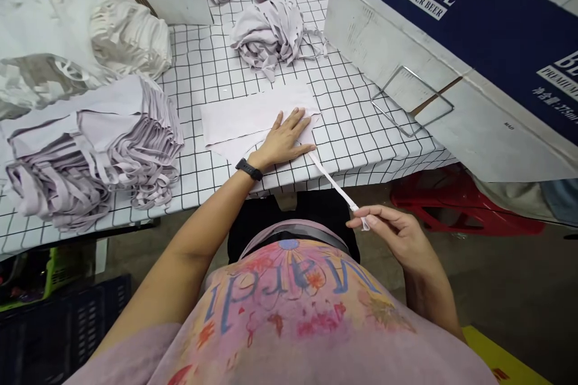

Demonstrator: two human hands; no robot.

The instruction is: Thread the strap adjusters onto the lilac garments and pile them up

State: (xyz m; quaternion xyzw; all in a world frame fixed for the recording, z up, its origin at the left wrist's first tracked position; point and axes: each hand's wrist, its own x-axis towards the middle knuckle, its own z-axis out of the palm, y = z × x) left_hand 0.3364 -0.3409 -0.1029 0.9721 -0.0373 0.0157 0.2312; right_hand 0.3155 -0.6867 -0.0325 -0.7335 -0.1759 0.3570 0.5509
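A pale pink fabric piece lies flat on the checked tablecloth near the table's front edge. My left hand rests on it, palm down with fingers spread. From the piece's right side a narrow fabric strap runs out past the table edge. My right hand pinches the strap's free end between thumb and fingers, and the strap looks taut. A crumpled heap of the same pale fabric sits just beyond the flat piece.
Stacked pale pink pieces with straps lie at the left, beside a bundle of white fabric. A beer carton stands at the right with a wire frame against it. A red plastic stool is below the table.
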